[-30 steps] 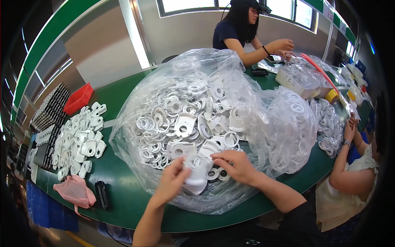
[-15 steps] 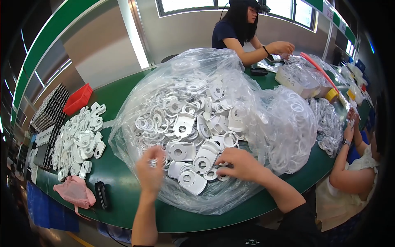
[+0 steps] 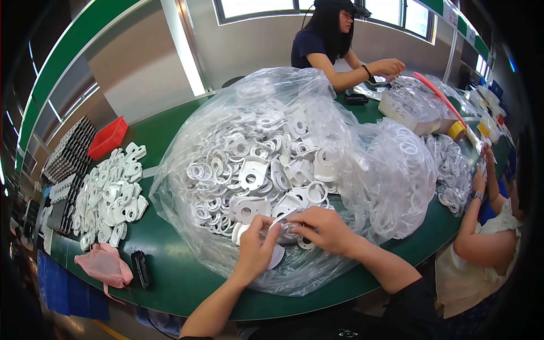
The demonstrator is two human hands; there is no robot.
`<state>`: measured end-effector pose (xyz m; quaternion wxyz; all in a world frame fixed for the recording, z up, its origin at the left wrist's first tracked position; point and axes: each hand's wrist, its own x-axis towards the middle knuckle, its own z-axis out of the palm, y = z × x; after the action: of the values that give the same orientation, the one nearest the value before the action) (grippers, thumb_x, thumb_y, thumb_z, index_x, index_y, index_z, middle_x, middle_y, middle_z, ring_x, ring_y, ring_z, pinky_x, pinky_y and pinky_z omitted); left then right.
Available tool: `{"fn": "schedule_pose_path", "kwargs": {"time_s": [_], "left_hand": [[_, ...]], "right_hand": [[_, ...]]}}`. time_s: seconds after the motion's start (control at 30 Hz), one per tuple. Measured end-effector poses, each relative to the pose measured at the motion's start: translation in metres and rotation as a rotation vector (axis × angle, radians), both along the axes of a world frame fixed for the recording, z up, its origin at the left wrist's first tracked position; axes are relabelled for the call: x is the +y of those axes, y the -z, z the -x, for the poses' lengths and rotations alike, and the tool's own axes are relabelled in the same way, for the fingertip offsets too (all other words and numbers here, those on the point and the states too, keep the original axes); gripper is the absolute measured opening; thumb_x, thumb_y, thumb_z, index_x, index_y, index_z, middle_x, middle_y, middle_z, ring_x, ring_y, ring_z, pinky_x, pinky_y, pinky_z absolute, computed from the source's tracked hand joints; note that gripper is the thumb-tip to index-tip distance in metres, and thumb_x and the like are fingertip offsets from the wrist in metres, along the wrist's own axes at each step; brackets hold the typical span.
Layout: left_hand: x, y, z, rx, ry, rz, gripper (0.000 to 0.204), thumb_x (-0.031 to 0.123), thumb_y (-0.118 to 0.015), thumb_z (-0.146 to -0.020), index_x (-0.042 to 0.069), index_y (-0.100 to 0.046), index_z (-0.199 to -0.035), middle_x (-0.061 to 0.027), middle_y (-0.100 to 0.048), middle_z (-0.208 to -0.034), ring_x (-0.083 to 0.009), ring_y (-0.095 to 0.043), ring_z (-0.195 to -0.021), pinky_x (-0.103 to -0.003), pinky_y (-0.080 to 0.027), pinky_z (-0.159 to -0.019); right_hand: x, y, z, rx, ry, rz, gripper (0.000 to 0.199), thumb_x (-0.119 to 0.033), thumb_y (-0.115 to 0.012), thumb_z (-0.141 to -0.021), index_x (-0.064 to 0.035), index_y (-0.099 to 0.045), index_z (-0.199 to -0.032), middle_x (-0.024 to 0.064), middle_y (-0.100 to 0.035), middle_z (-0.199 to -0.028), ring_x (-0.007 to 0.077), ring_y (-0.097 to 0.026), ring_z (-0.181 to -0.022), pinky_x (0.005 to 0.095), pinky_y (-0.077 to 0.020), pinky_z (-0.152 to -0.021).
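Left hand [image 3: 255, 252]: thumb and fingers pinched narrow on a white plastic plate [image 3: 282, 217], seen nearly edge-on.
Right hand [image 3: 328, 231]: fingertips bunched at the plate's right side; whether they grip it cannot be told.
White plastic plate: between the two hands, over loose white parts [image 3: 256, 165] in a clear plastic bag [image 3: 260, 82] on the green tabletop [image 3: 175, 283].
Step in hand: apparently two-handed handling of one plate.
Next move: seems to call for a steady left pinch, with the right fingers free to work.
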<state>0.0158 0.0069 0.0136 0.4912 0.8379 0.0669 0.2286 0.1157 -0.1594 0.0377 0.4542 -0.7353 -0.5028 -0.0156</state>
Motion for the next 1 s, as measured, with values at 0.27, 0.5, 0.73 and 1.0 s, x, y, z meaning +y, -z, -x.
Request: {"fn": "schedule_pose_path", "kwargs": {"time_s": [0.27, 0.5, 0.73, 1.0], "left_hand": [[-0.019, 0.001, 0.008, 0.058, 0.296, 0.763, 0.021, 0.008, -0.051, -0.092, 0.002, -0.044, -0.111, -0.0072, -0.059, -0.098, -0.0087, -0.054, -0.076, -0.022, -0.047, -0.059], [0.001, -0.003, 0.008, 0.149, 0.086, 0.902, 0.024, 0.008, -0.061, -0.085, 0.003, -0.054, -0.107, -0.0001, -0.062, -0.082, -0.0024, -0.052, -0.060, -0.015, -0.038, -0.048], [0.018, 0.014, 0.013, 0.101, 0.123, 1.372, 0.023, 0.021, -0.052, -0.087, 0.003, -0.053, -0.101, -0.0094, -0.059, -0.083, -0.0211, -0.058, -0.077, -0.031, -0.048, -0.064], [0.007, -0.013, 0.013, 0.199, 0.298, 1.554, 0.030, 0.017, -0.041, -0.091, 0.003, -0.046, -0.117, -0.0200, -0.052, -0.118, -0.0381, -0.054, -0.107, -0.052, -0.044, -0.094]], "right_hand": [[0.001, -0.001, 0.009, 0.271, 0.173, -0.084, 0.023, -0.018, -0.071, -0.078, -0.0034, -0.063, -0.094, 0.0064, -0.059, -0.059, 0.0124, -0.055, -0.048, 0.0247, -0.0423, -0.047], [-0.008, 0.008, -0.030, -0.157, 0.485, -0.076, 0.029, -0.010, -0.064, -0.079, -0.0014, -0.057, -0.106, 0.0128, -0.057, -0.088, 0.0256, -0.057, -0.068, 0.0332, -0.0446, -0.060], [-0.011, 0.020, -0.037, 0.064, 0.423, -0.041, 0.022, -0.009, -0.064, -0.080, -0.0014, -0.057, -0.099, 0.0124, -0.056, -0.086, 0.0273, -0.057, -0.068, 0.0339, -0.0459, -0.061], [-0.002, 0.002, -0.016, 0.280, 0.314, -0.224, 0.010, -0.010, -0.057, -0.088, -0.0018, -0.055, -0.093, 0.0094, -0.059, -0.075, 0.0190, -0.056, -0.064, 0.0285, -0.0446, -0.059]]}}
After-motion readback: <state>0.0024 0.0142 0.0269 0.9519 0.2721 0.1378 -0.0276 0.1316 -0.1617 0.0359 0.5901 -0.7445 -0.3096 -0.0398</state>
